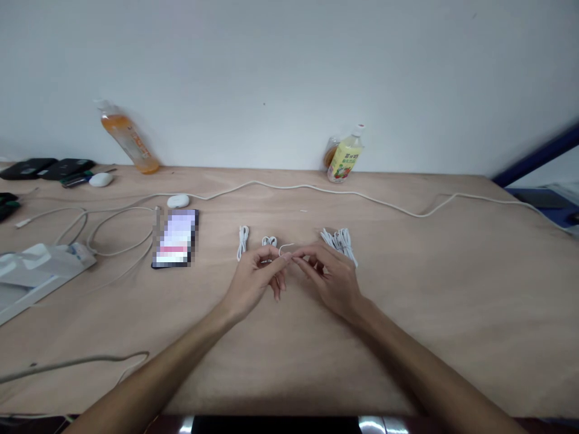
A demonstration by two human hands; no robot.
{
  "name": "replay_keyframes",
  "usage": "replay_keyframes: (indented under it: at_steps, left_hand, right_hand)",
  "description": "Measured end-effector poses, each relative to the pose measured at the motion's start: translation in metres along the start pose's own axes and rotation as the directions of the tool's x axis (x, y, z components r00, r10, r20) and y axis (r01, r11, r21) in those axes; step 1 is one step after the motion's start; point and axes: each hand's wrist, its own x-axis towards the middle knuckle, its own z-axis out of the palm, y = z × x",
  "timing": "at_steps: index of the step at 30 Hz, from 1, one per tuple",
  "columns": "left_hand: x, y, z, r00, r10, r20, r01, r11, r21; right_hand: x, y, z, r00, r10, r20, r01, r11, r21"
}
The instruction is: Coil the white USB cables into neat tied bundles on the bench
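My left hand [256, 276] and my right hand [333, 276] meet fingertip to fingertip just above the table. Between them they pinch a thin white strand [286, 246] that looks like a twist tie, with one curved end sticking up. A folded bundle of white cable [243, 242] lies beyond my left hand. A second small white cable bundle [270, 241] is partly covered by my left fingers. Beyond my right hand lies a pile of bundled white cables [342, 242], its near part hidden behind the hand.
A phone [176, 239] and white earbud case [178, 201] lie left. One long white cable [307, 186] crosses the table [289, 355]. Along the wall lean an orange drink bottle [131, 141] and a yellow-labelled bottle [346, 157]. A white tray-like box [45, 271] sits far left.
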Motion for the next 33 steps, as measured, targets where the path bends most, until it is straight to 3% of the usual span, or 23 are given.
replay_keyframes:
  at_steps: [13,20,33]
  left_hand:
    - [0.001,0.006,-0.008,0.994,-0.03,0.104,0.02,0.995,0.094]
    - [0.002,0.009,-0.008,0.995,-0.03,0.09,0.022,0.996,0.084]
    - [0.003,0.006,-0.009,0.996,-0.033,0.083,0.03,0.999,0.039]
  right_hand:
    - [0.013,0.008,-0.017,0.982,0.031,0.186,-0.059,0.988,0.144]
    - [0.012,0.009,-0.015,0.954,0.163,0.251,-0.234,0.929,0.286]
    - [0.008,0.007,-0.011,0.965,0.168,0.2,-0.209,0.955,0.209]
